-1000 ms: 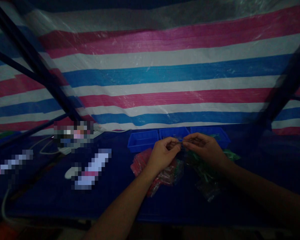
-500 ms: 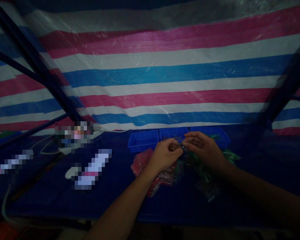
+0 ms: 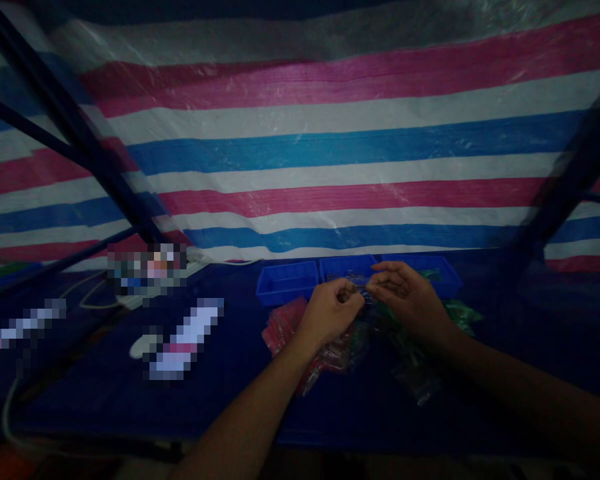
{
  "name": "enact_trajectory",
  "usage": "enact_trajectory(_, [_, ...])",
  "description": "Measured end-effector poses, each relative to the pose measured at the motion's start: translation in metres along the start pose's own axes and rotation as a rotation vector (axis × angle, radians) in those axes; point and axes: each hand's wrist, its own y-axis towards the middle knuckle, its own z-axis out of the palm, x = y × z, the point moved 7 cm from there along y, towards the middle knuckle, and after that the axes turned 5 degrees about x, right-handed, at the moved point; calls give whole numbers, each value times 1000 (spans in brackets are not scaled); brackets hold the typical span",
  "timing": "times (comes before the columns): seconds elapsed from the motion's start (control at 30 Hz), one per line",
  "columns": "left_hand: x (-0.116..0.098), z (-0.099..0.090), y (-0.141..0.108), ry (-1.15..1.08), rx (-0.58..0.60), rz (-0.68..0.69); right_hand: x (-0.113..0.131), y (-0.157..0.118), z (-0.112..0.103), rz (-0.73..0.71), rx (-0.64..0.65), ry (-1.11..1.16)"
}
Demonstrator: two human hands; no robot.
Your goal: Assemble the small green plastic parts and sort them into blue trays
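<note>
My left hand (image 3: 333, 308) is closed in a pinch, thumb against curled fingers, above a pile of small red plastic bags (image 3: 286, 325). Facing it, my right hand (image 3: 407, 297) is also pinched, its fingertips close to those of the left. Something small and shiny shows between the two hands, too dim to name. Behind the hands stands the middle blue tray (image 3: 325, 270), with thin clear items in it. Under and beside my right hand lie green plastic packets (image 3: 463, 315) and a clear small bag (image 3: 419, 385).
To the left sits another blue tray (image 3: 286, 283); a right-hand blue tray (image 3: 447, 277) holds some green pieces. Farther left are a white round object (image 3: 143, 347), a blurred-out strip (image 3: 187, 339) and a white power strip (image 3: 130, 301) with cables. A striped sheet (image 3: 350, 153) hangs behind the blue table.
Both hands stay almost in place, with only slight shifts of the fingers. The piles and trays look the same.
</note>
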Motion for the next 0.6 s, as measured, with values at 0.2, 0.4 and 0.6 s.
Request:
enact_trajectory(0.2, [-5, -7, 0, -70, -56, 52, 0, 3, -12, -69, -85, -59])
enact_trajectory(0.4, [-6, -4, 1, -244, -21, 117, 15, -1, -21, -278, -92, -436])
enact_trajectory(0.6, [4, -11, 4, -332, -114, 101, 33, -9, 3, -419, 108, -649])
